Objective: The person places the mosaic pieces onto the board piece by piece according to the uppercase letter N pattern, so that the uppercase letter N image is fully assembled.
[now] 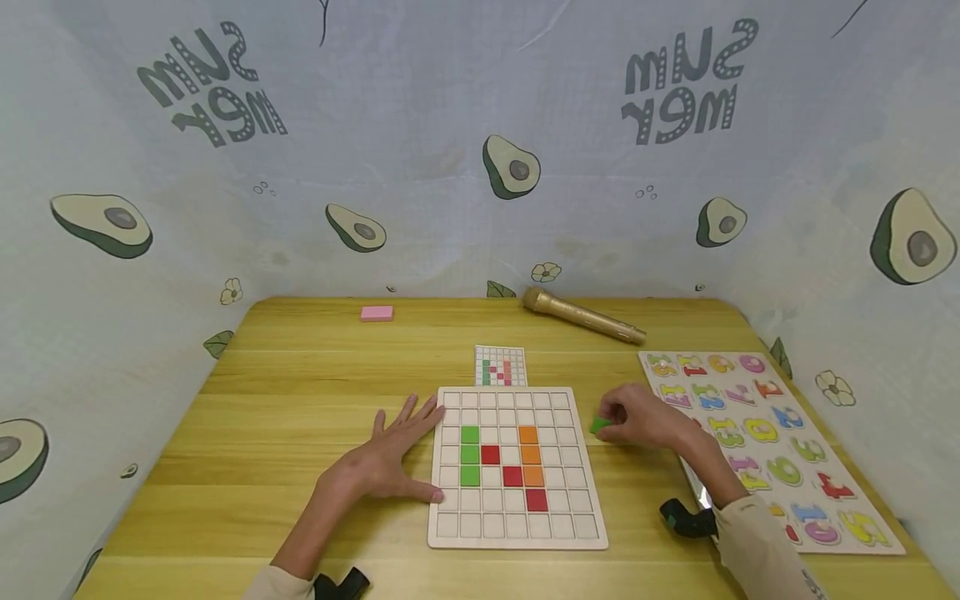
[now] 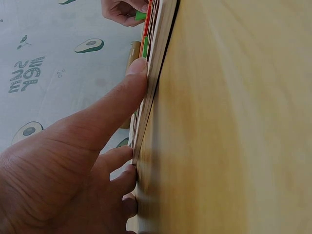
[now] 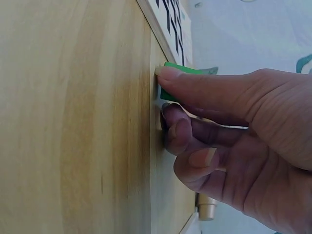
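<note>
A white grid board lies on the table, with green tiles, red tiles and orange tiles in some of its squares. My left hand rests at the board's left side, fingers spread, thumb and fingertips against the edge; the left wrist view shows the thumb on the rim. To the right of the board, my right hand pinches a small green tile between thumb and fingers, close over the tabletop. A small pattern card touches the board's far edge.
A number puzzle board lies at the right, partly under the right forearm. Toward the back are a gold microphone and a pink block. A printed cloth hangs behind the wooden table.
</note>
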A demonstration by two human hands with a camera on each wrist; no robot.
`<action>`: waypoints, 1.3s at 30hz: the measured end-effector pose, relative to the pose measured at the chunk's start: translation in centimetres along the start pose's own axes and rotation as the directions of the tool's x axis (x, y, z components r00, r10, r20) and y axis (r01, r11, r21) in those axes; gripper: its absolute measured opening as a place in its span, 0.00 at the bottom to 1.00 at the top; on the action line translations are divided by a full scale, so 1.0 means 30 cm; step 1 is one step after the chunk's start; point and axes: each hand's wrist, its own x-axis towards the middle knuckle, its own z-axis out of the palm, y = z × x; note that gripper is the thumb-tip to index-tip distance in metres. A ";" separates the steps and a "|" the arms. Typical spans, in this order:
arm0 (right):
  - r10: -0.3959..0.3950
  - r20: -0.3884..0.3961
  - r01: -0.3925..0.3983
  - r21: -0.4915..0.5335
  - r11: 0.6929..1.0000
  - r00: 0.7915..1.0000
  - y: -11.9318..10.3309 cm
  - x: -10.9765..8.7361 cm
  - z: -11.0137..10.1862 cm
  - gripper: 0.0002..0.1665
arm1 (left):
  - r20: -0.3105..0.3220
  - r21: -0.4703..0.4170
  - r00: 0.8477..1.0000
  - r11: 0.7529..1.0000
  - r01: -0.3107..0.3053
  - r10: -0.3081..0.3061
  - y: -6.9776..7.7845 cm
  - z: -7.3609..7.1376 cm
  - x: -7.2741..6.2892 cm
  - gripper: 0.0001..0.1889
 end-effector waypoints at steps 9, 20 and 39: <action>0.004 -0.061 -0.001 0.055 0.998 0.998 -0.026 0.002 -0.002 0.09 | -0.001 0.003 1.000 1.000 -0.003 0.003 -0.002 0.001 0.002 0.63; -0.081 -0.107 0.109 0.292 0.950 0.991 -0.189 0.048 0.059 0.04 | -0.005 -0.006 1.000 1.000 -0.005 0.005 -0.003 -0.001 -0.004 0.63; -0.084 -0.069 0.107 0.502 0.858 0.994 -0.370 0.123 0.226 0.04 | -0.003 0.008 1.000 1.000 -0.001 0.002 -0.002 0.003 0.000 0.63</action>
